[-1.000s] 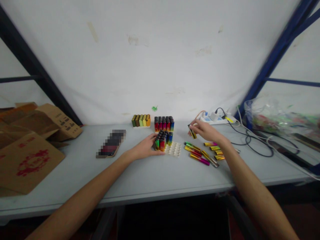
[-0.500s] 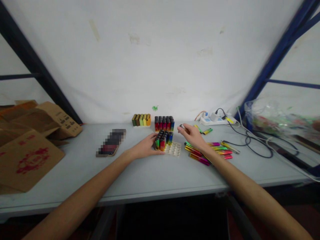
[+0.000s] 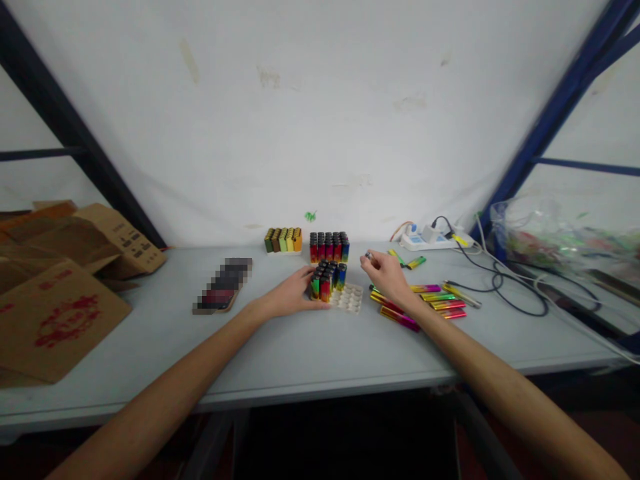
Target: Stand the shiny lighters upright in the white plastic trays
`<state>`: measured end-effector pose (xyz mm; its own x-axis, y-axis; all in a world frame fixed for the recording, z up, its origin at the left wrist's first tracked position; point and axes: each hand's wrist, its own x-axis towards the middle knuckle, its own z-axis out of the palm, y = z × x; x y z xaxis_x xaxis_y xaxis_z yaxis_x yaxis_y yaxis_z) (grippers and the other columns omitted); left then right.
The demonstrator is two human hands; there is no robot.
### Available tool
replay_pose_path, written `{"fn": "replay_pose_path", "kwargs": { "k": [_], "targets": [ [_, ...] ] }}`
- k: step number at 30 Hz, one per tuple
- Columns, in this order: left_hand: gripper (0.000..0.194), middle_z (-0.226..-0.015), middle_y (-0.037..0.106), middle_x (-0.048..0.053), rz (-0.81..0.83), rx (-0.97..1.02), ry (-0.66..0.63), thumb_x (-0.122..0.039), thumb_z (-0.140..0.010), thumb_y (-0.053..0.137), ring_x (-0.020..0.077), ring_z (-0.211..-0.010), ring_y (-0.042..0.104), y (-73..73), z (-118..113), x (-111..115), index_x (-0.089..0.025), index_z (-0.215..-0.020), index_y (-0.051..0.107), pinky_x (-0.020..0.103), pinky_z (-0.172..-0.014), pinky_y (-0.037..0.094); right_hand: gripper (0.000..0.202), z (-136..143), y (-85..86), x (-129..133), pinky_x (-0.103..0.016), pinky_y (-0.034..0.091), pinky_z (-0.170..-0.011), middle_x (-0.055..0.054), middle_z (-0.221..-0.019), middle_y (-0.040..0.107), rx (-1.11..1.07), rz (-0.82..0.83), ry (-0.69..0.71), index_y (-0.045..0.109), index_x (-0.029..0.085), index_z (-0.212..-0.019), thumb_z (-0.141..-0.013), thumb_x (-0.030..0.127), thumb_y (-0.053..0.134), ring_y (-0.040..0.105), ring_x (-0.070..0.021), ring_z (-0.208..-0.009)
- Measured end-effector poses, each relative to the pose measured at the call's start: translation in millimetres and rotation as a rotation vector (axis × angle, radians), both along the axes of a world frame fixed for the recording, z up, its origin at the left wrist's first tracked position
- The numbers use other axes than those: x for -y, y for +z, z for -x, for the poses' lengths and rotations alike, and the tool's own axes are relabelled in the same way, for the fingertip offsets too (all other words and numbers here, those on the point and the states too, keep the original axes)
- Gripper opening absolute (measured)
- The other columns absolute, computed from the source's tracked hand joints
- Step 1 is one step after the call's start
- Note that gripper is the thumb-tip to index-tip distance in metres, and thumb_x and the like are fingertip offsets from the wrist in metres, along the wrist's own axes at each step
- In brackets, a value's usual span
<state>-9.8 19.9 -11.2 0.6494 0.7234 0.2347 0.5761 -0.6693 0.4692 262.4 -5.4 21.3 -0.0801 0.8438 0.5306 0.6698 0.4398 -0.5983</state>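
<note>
My left hand (image 3: 290, 293) wraps the left side of a white holder tray (image 3: 353, 299), thumb along its front edge and fingertips behind. Colourful metallic lighters (image 3: 326, 285) with black tops stand upright in the tray's left and back sockets; bare sockets show at the right. Right of the tray, my right hand (image 3: 386, 275) is raised with its fingers closed round a lighter (image 3: 369, 255). Only the metal top of that lighter shows above the fist. Beneath my right wrist, several loose lighters (image 3: 400, 319) lie flat on the table.
Behind the tray stands a block of red-to-blue lighters (image 3: 329, 249), with a yellow-green block (image 3: 283, 241) to its left. A phone (image 3: 225, 287) lies left. Cardboard boxes (image 3: 65, 313) fill the far left. At right are a power strip (image 3: 435, 240), cables (image 3: 520, 310) and plastic bags (image 3: 540, 233).
My right hand has shifted slightly to the right, still closed round the lighter. The left hand and the tray have stayed in place.
</note>
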Motion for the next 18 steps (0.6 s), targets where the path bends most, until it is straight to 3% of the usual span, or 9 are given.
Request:
{"fn": "replay_pose_path", "kwargs": {
  "k": [3,7,11,15,18],
  "targets": [
    [0.084,-0.148,0.052,0.015,-0.005,0.003,-0.012,-0.067,-0.076,0.077,0.0356,-0.136,0.051,1.1,-0.4,0.3,-0.017,-0.14,0.059,0.046,-0.123,0.036,0.045,1.5,2.9,3.6,-0.028,0.026,-0.057,0.005,-0.057,0.035,-0.013,0.017,0.039,0.036,0.023,-0.066,-0.098,0.053,0.048,0.035,-0.0129,-0.057],
    [0.08,-0.148,0.053,0.015,-0.008,0.003,-0.015,-0.066,-0.076,0.077,0.0353,-0.137,0.05,2.6,-1.5,1.5,-0.017,-0.137,0.061,0.045,-0.124,0.035,0.038,1.7,5.5,6.7,-0.027,0.035,-0.062,0.003,-0.069,0.052,-0.013,0.055,0.175,0.047,0.023,-0.083,-0.103,0.055,0.041,0.048,-0.0151,-0.064],
    [0.083,-0.149,0.052,0.014,-0.007,0.007,-0.005,-0.066,-0.076,0.078,0.0355,-0.138,0.05,2.0,-1.7,2.0,-0.018,-0.14,0.059,0.045,-0.124,0.034,0.04,1.0,4.5,6.2,-0.029,0.042,-0.071,-0.005,-0.084,0.059,0.08,-0.057,0.223,0.055,0.021,-0.083,-0.103,0.055,0.045,0.056,-0.019,-0.079],
    [0.084,-0.151,0.051,0.013,-0.023,-0.002,-0.01,-0.066,-0.077,0.077,0.0345,-0.139,0.05,1.9,-1.5,2.1,-0.018,-0.143,0.057,0.044,-0.125,0.034,0.043,3.4,7.6,10.0,-0.028,0.037,-0.063,-0.001,-0.069,0.059,0.181,-0.051,0.217,0.055,0.021,-0.076,-0.103,0.054,0.048,0.052,-0.0162,-0.063],
    [0.085,-0.15,0.051,0.014,-0.021,-0.01,-0.016,-0.066,-0.078,0.077,0.0341,-0.138,0.05,2.8,-1.6,2.4,-0.018,-0.145,0.055,0.045,-0.125,0.034,0.042,5.9,10.0,13.3,-0.027,0.037,-0.062,-0.002,-0.07,0.067,0.182,0.009,0.233,0.056,0.021,-0.08,-0.103,0.055,0.047,0.057,-0.0162,-0.061]
  ]
}}
